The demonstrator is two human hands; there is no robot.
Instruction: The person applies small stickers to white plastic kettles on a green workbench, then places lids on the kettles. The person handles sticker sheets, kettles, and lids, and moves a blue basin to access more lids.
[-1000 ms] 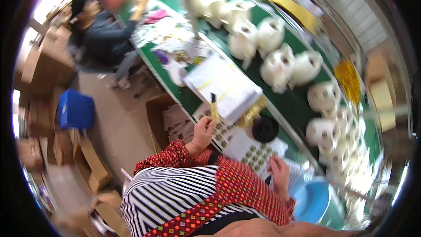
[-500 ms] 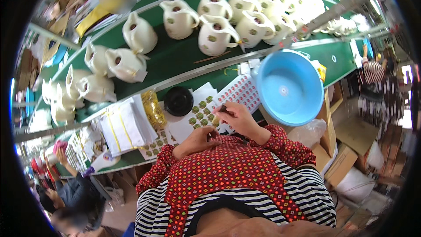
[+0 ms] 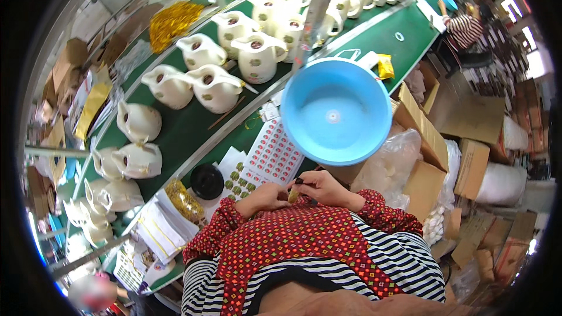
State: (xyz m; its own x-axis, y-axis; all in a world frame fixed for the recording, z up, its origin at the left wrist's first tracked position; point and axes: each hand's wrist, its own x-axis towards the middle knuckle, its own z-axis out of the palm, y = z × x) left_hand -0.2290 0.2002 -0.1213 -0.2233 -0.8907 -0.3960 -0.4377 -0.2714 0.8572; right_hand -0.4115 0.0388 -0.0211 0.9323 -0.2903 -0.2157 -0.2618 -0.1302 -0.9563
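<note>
Both hands meet in front of my body, close to the bench edge. My left hand (image 3: pixel 270 197) is closed, its fingertips at a small olive-yellow piece (image 3: pixel 293 195), coloured like the printed decals. In the fingers of my right hand (image 3: pixel 328 189) is a small dark object (image 3: pixel 299 181), too small to name, held right beside that piece. Just beyond my left hand lies a white sheet of green decals (image 3: pixel 239 182). A sheet of small red round stickers (image 3: pixel 273 153) lies further out, next to a black round dish (image 3: pixel 206 182).
A large blue basin (image 3: pixel 335 90) stands right of the sheets. Cream pitchers (image 3: pixel 257 61) line the green bench (image 3: pixel 186 147) behind a metal rail. Left are gold tinsel (image 3: pixel 184 202) and stacked papers (image 3: pixel 170 222); cardboard boxes (image 3: pixel 422 131) stand right. A metal post (image 3: pixel 316 11) rises ahead.
The view has swung to the right, so the bench appears shifted and tilted. My hands have come together, and the dark object in my right hand is now at the olive-yellow piece.
</note>
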